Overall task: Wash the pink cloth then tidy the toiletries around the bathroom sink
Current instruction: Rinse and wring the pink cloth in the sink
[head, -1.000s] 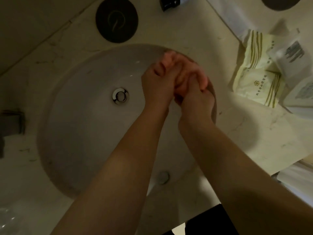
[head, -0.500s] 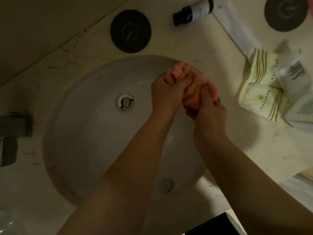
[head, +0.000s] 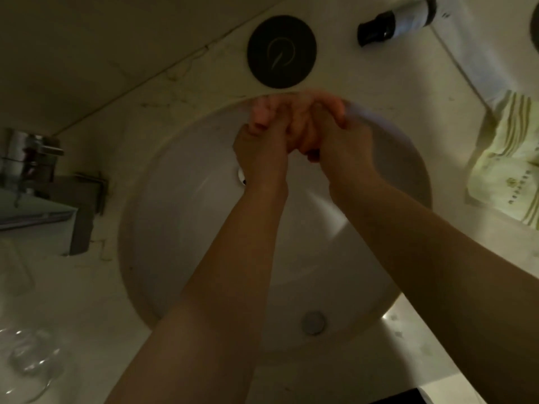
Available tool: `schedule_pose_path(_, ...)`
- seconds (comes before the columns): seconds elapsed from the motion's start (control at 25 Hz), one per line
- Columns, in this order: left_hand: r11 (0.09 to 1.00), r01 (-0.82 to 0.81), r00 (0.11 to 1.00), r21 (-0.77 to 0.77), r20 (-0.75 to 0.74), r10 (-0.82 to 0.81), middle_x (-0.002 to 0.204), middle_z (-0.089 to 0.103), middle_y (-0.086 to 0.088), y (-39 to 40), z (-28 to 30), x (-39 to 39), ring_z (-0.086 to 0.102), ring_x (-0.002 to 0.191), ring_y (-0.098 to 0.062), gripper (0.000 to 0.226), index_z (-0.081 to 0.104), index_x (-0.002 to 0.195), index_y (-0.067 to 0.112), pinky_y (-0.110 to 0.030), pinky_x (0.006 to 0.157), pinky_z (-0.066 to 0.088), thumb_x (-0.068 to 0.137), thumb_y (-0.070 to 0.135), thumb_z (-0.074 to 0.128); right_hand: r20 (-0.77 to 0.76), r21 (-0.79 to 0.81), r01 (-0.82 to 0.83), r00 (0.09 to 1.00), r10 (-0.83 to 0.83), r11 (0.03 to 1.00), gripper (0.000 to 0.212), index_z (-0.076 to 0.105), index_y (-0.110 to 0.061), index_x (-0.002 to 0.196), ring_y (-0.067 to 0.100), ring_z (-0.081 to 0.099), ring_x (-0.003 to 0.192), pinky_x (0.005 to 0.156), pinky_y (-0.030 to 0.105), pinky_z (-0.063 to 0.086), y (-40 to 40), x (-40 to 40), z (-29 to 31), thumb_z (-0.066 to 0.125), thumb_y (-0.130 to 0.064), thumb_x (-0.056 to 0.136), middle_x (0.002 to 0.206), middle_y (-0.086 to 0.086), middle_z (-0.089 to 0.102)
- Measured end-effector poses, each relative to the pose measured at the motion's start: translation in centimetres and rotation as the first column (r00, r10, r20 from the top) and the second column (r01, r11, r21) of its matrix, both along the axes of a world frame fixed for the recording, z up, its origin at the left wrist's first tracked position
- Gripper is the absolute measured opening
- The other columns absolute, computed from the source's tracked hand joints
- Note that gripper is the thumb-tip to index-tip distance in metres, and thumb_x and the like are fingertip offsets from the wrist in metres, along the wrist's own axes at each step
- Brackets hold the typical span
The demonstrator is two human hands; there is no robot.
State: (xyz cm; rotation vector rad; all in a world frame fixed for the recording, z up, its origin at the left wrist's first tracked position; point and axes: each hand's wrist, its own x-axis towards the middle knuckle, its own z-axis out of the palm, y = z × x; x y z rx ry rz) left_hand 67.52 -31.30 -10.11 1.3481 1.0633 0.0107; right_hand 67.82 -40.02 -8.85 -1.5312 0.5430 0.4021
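The washing is in hand and not finished, as far as I can judge: the pink cloth (head: 300, 123) is bunched up small between both hands, over the far edge of the sink (head: 180, 228), a little above the middle of the frame. I see no water running from the tap (head: 32, 158) at the left edge, and whether the cloth is soaped or already rinsed I cannot tell in this dim light.

The tidying looks untouched. A small dark-capped bottle (head: 396, 18) lies on its side at the upper right, and pale striped packets (head: 507, 158) sit in a loose heap at the right edge. A dark round coaster (head: 281, 51) lies on the counter (head: 87, 301) just beyond the sink, and a clear glass (head: 26, 363) stands at the lower left. So of the 2 parts of the job, the 1st is under way and the 2nd is all left to do.

Both forearms reach in from the bottom of the frame and meet at the cloth. The left hand (head: 259, 147) has its fingers curled round the left side of the wad, knuckles up. The right hand (head: 341, 138) grips the right side the same way, fingers folded over the top. The 2 fists are pressed close together, touching, which I take for a wringing or scrubbing grip.
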Motion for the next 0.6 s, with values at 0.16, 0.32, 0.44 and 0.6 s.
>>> schedule_pose_path(0.16,0.936,0.352,0.933,0.007,-0.086,-0.350,0.083,0.071,-0.004,-2.6,0.2,0.8,0.069,0.074,-0.015,0.029,0.068,0.094,0.008,-0.032,0.071,0.059,0.075,0.027,0.076,-0.039,-0.119,0.193,0.979,-0.198,0.974,0.019,0.063,-0.027,0.081,0.003,0.063,0.059,0.052,0.023,0.052,-3.5,-1.9,0.5,0.051,-0.025,0.096,0.072,-0.008,0.066)
schedule_pose_path(0.32,0.971,0.237,0.969,0.035,-0.075,-0.234,0.086,0.068,-0.005,-2.8,0.6,-0.1,0.065,0.078,-0.017,0.030,0.063,0.093,0.007,-0.034,0.073,0.054,0.078,0.030,0.074,-0.036,-0.147,0.148,0.987,-0.154,0.978,0.010,0.062,-0.026,0.090,0.010,0.065,0.066,0.054,0.026,0.053,-3.7,-1.4,0.5,0.053,-0.026,0.095,0.079,-0.005,0.066)
schedule_pose_path(0.44,0.999,0.030,0.997,-0.018,-0.072,-0.032,0.082,0.067,-0.005,-0.3,1.3,-0.1,0.065,0.074,-0.017,0.029,0.065,0.092,0.005,-0.034,0.071,0.054,0.077,0.027,0.075,-0.077,-0.120,-0.008,0.997,-0.002,0.993,0.007,0.059,-0.028,0.095,0.010,0.067,0.075,0.059,0.026,0.056,-1.3,0.2,0.7,0.052,-0.031,0.096,0.087,-0.008,0.067)
schedule_pose_path(0.6,0.966,-0.255,0.962,-0.037,-0.115,0.249,0.077,0.068,-0.003,4.2,1.6,-1.5,0.065,0.067,-0.013,0.022,0.067,0.087,0.007,-0.025,0.060,0.055,0.080,0.027,0.073,-0.199,-0.101,-0.287,0.944,0.263,0.953,0.025,0.059,-0.019,0.111,0.016,0.062,0.081,0.064,0.027,0.048,5.0,1.8,2.0,0.042,-0.034,0.100,0.103,0.003,0.065)
